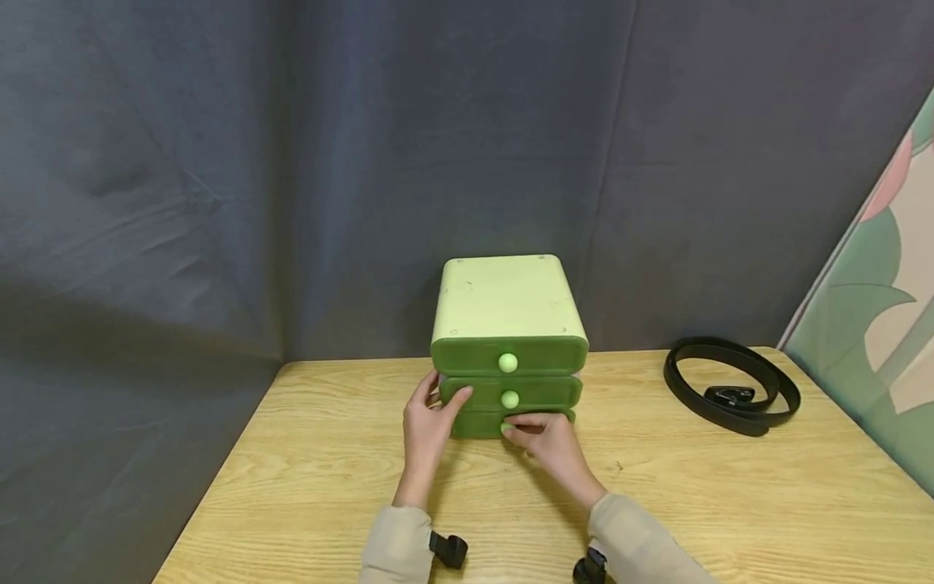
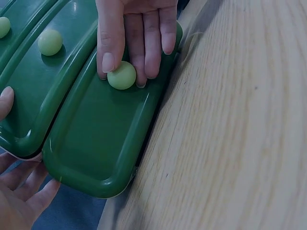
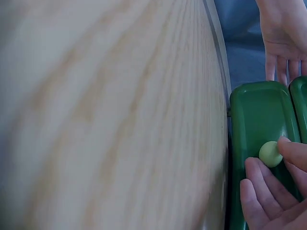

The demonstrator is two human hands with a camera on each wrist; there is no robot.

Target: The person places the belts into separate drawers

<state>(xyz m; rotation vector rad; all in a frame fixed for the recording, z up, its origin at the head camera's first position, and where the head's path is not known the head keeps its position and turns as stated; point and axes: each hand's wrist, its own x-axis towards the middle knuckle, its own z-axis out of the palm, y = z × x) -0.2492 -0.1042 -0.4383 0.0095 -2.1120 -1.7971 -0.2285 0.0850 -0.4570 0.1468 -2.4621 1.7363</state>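
Note:
A small cabinet with a pale green top (image 1: 507,296) and three dark green drawers stands on the wooden table. My right hand (image 1: 554,450) pinches the round light green knob (image 2: 122,76) of the bottom drawer (image 2: 100,139) between thumb and fingers. At the cabinet's left side, my left hand (image 1: 426,430) holds the edge, its thumb on the front of the middle drawer (image 1: 474,393) and its fingers along the side. The middle knob (image 1: 510,399) and top knob (image 1: 507,362) are untouched. The top drawer (image 1: 467,357) sits flush under the cabinet's top.
A coiled black belt (image 1: 730,418) with a dark buckle lies on the table (image 1: 321,478) at the right. Behind the cabinet hangs a dark grey-blue curtain (image 1: 452,146). A panel with a leaf pattern (image 1: 876,324) borders the table's right side.

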